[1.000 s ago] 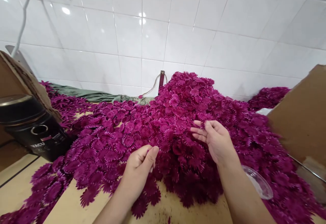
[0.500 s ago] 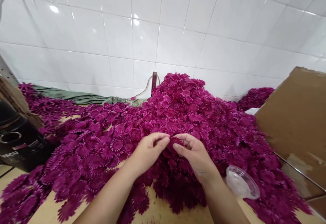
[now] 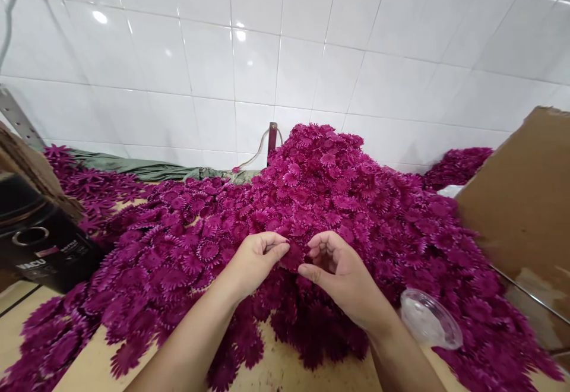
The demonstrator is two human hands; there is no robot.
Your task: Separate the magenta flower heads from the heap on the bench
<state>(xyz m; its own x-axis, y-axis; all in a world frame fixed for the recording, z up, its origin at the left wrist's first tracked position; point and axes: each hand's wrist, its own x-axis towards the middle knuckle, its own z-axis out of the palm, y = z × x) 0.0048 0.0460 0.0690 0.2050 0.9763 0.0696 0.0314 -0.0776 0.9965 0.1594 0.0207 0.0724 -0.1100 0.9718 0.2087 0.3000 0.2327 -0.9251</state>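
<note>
My left hand (image 3: pixel 258 261) pinches the edge of a magenta fabric flower (image 3: pixel 294 255) between thumb and fingertips. Just to its right, my right hand (image 3: pixel 341 276) has its thumb and curled fingers apart, and I see nothing between them. Both hands hover over the front of a large heap of the same flowers (image 3: pixel 329 178), which have fringed petals and rises to a peak behind them. Darker, shaded flowers hang below the hands. By my right forearm sits a clear plastic tub (image 3: pixel 430 321), tilted, with something whitish inside.
A black cylindrical container (image 3: pixel 44 243) stands at the left beside cardboard. To the right leans a large cardboard box (image 3: pixel 521 202). Green cloth (image 3: pixel 151 166) lies along the white tiled wall (image 3: pixel 303 12), near a small upright post (image 3: pixel 272 139) with a cord. The tabletop (image 3: pixel 289 368) shows in front.
My right hand has let go of the flower and drawn slightly away, its fingers parting. The flower stays in my left hand. The view has shifted slightly.
</note>
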